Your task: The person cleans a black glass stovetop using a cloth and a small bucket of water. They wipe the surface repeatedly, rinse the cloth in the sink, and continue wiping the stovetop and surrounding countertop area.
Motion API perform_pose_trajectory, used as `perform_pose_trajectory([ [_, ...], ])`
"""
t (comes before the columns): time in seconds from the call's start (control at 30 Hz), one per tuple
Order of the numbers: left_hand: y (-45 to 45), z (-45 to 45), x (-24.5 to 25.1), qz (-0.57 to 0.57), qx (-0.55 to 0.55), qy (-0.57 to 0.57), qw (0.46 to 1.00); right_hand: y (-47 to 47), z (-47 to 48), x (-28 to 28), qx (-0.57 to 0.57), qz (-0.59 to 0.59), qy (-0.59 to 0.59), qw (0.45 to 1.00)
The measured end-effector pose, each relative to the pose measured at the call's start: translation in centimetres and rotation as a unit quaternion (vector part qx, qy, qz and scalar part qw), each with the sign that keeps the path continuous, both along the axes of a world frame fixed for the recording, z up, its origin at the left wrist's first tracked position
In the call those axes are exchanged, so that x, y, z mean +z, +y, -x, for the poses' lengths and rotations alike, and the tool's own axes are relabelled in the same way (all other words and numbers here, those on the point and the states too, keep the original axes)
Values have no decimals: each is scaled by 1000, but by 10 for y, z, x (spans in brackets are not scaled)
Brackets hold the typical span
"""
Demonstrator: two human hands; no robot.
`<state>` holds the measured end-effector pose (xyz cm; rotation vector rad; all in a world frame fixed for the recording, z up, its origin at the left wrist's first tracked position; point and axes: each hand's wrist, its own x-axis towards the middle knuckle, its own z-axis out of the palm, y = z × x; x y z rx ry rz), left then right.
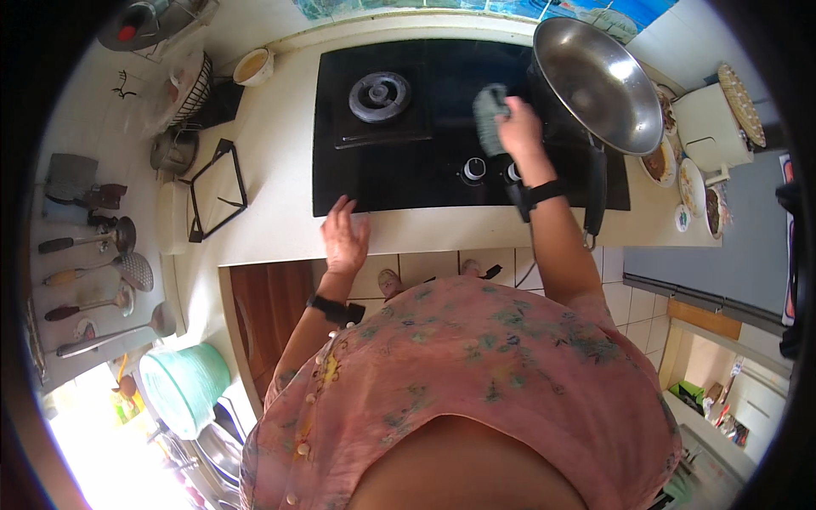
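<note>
In my right hand (521, 131) is a grey-green cleaning cloth (489, 121), pressed flat on the black glass gas hob (382, 182) behind the control knobs (474, 169); both are blurred. My left hand (345, 236) is at the hob's front left corner with fingers spread, over the counter edge, holding nothing. Its fingertips seem to touch the rim of the glass. The left burner (379, 97) is bare of its pan support. That black metal pan support (241, 169) lies on the counter to the left. A steel frying pan (596, 83) covers the right burner area, its black handle (596, 191) towards me.
Small dishes of food (692, 182) stand right of the pan beside a white container (711, 131). At left are a bowl (254, 67), a wire basket (194, 89), a small pot (173, 152) and hanging utensils (131, 271). A green tub (185, 386) stands lower left.
</note>
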<state>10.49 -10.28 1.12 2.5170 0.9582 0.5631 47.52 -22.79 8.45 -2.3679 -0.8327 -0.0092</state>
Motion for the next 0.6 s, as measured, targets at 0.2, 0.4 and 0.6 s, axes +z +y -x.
perform_pose_trajectory([
  [0.2,92,96,-2,-117,29,63,991,25,-21,-40,-121,296,116,940],
  [0.4,106,105,-19,-122,9,36,992,85,77,-24,47,332,191,923],
  [0.6,103,104,-12,-111,18,51,992,114,35,-61,-9,395,193,898],
])
